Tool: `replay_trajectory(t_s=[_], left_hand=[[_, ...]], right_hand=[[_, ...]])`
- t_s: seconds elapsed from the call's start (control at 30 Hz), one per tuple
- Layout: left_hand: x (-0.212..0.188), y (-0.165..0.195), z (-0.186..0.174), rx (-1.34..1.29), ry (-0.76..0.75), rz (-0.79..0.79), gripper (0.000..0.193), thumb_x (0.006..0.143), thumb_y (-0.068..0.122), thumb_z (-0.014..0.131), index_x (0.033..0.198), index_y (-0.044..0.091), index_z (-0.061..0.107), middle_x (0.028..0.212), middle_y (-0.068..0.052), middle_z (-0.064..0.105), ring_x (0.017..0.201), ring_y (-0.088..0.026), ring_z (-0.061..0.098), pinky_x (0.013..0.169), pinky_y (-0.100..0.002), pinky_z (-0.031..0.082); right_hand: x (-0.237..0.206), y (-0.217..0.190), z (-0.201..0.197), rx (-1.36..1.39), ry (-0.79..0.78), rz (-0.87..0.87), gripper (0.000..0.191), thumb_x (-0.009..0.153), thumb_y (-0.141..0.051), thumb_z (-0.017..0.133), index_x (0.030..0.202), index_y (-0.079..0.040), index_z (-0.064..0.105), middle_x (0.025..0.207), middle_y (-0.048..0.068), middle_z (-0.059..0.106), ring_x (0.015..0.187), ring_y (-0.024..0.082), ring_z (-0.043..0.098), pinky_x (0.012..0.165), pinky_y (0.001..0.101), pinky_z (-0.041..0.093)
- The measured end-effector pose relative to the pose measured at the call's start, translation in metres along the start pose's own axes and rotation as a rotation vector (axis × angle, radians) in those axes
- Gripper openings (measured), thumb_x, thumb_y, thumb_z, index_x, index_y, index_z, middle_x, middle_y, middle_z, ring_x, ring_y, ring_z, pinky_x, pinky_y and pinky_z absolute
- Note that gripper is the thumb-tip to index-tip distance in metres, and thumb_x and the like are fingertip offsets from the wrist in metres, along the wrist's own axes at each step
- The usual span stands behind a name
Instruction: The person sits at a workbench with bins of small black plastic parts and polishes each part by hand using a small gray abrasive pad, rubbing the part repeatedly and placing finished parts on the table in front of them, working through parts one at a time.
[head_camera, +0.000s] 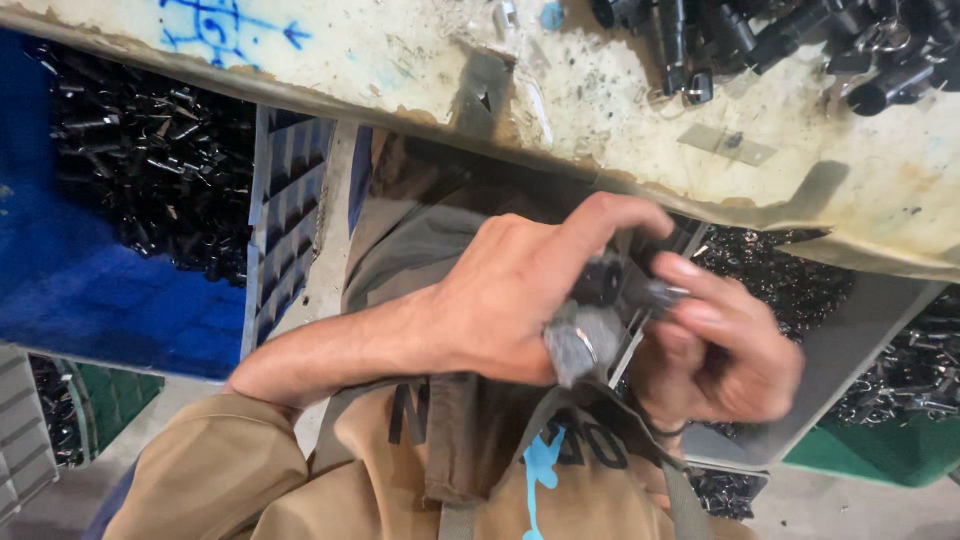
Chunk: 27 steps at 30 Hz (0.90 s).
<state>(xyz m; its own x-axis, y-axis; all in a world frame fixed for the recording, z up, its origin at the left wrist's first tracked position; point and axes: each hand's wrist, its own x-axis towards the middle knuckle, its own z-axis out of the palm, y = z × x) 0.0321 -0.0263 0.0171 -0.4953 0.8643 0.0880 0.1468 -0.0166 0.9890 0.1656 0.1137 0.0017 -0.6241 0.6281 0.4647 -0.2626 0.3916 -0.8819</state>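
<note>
My left hand (500, 305) reaches in from the lower left, in front of my tan apron (470, 450). Its fingers curl around a small black cylindrical part (598, 280), and a grey, cloth-like piece (580, 345) sits under the thumb. My right hand (725, 350) is just to the right, blurred by motion. Its fingertips pinch a small dark piece (658, 293) that meets the black part. Both hands touch at that part, just below the worn table edge (700, 195).
A scuffed white table (400, 70) fills the top, with a heap of black parts (790, 40) at its upper right. A blue crate (120, 300) of black parts stands at left. A grey bin (850, 350) and a green crate (880, 455) of parts are at right.
</note>
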Motion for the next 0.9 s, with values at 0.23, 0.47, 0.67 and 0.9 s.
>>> replay_trajectory(t_s=[0.23,0.47,0.67,0.9], left_hand=[[-0.008,-0.012,-0.002,0.236,-0.19,0.096,0.127,0.049,0.023,0.084,0.158,0.005,0.021,0.097,-0.012,0.074,0.084,-0.034,0.074,0.062,-0.04,0.055],[0.002,0.012,-0.038,0.426,-0.291,0.017,0.117,0.061,0.021,0.084,0.16,0.009,0.024,0.078,-0.01,0.07,0.07,-0.031,0.071,0.057,-0.042,0.054],[-0.09,0.038,-0.108,1.382,0.188,-0.151,0.076,0.067,0.008,0.08,0.137,-0.007,0.055,0.128,-0.028,0.062,0.121,-0.045,0.06,0.101,-0.054,0.05],[-0.008,-0.021,-0.096,1.151,0.424,0.044,0.041,0.077,0.007,0.073,0.116,0.001,0.062,0.108,-0.017,0.063,0.1,-0.038,0.06,0.083,-0.049,0.047]], right_hand=[[0.02,-0.015,-0.024,-0.163,-0.567,0.123,0.028,0.079,0.006,0.082,0.105,0.0,0.073,0.1,0.015,0.072,0.086,0.02,0.071,0.075,0.0255,0.056],[0.023,-0.01,0.003,-0.142,-0.674,0.093,0.032,0.084,0.002,0.081,0.113,-0.007,0.073,0.106,0.014,0.07,0.087,0.021,0.07,0.077,0.0265,0.056],[0.023,0.009,0.002,0.791,0.39,0.862,0.058,0.095,-0.007,0.06,0.151,-0.012,0.044,0.13,0.019,0.071,0.09,0.021,0.066,0.068,0.0274,0.057],[-0.003,0.019,-0.025,1.355,-0.248,1.034,0.028,0.116,-0.028,0.056,0.125,-0.002,0.057,0.096,0.013,0.063,0.073,0.013,0.055,0.057,0.0254,0.043]])
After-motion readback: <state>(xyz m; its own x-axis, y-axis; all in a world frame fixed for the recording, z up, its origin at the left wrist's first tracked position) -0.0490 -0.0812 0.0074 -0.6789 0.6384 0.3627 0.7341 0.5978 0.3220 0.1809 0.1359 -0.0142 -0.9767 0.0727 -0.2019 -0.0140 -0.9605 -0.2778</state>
